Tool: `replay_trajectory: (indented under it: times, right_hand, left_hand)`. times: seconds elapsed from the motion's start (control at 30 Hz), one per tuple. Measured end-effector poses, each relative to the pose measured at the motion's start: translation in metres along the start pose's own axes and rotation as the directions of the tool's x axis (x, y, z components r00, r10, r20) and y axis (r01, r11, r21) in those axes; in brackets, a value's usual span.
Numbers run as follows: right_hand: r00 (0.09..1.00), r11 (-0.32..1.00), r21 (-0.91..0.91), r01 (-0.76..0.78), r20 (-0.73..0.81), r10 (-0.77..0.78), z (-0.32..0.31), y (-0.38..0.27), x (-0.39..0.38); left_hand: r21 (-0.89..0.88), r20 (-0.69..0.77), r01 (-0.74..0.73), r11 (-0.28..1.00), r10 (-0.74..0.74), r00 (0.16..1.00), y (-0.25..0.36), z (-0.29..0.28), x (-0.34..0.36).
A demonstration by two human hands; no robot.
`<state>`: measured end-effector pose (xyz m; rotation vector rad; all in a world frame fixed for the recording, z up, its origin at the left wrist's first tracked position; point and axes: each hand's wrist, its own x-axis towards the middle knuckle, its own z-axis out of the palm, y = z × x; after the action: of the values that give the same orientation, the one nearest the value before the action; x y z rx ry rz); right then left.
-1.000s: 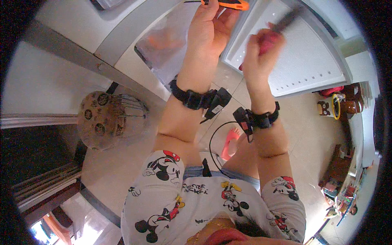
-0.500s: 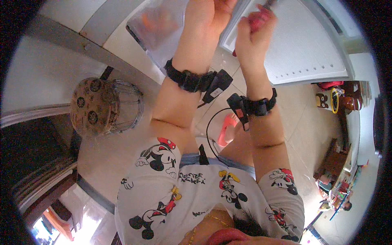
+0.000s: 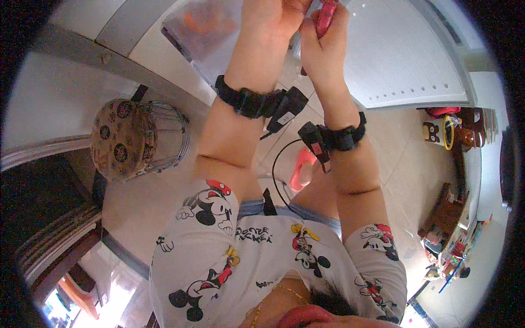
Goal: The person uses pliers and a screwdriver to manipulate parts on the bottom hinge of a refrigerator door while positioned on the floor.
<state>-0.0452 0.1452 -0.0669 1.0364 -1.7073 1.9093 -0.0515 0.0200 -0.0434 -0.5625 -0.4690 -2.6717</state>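
At the top of the head view, my right hand is closed around a slim tool with a glossy pinkish-red handle. The tool's far end runs up toward the picture's edge and my other hand. My left hand is beside it, palm turned partly up, with its fingers curled and mostly cut off by the upper edge. Whether it holds anything is hidden. A white panel like an opened fridge door stands just right of my right hand. Left of my left forearm is a clear bin with something orange inside.
A round stool with a patterned cushion and wire sides stands at left. Tiled floor lies below the panel. At right are a yellow-rimmed container and a brown shelf with clutter. A black cable loops between my wristbands.
My right hand has moved left and slightly up with the red-handled tool, coming close to my left hand. The left hand has shifted slightly left and up.
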Motion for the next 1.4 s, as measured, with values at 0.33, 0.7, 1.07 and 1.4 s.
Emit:
replay_trajectory:
  times: [0.33, 0.7, 1.07, 1.4]
  right_hand:
    - [0.999, 0.984, -0.170, -0.047, -0.026, 0.044, -0.026, -0.001, -0.016]
    - [0.977, 0.988, 0.050, -0.144, -0.153, 0.150, -0.050, -0.016, -0.024]
    - [0.990, 0.994, 0.097, -0.048, -0.130, 0.060, -0.036, -0.023, -0.010]
    - [0.973, 0.970, 0.190, -0.150, -0.144, 0.178, -0.021, -0.025, -0.012]
  left_hand:
    - [0.064, -0.215, 0.108, 0.992, -0.092, 0.972, -0.014, 0.018, -0.024]
    - [0.373, -0.225, 0.156, 0.914, -0.074, 0.972, -0.007, 0.032, -0.048]
    - [0.482, -0.273, 0.071, 0.873, 0.072, 0.959, 0.039, 0.036, -0.042]
    - [0.629, -0.217, 0.050, 0.776, 0.113, 0.970, 0.022, 0.020, -0.031]
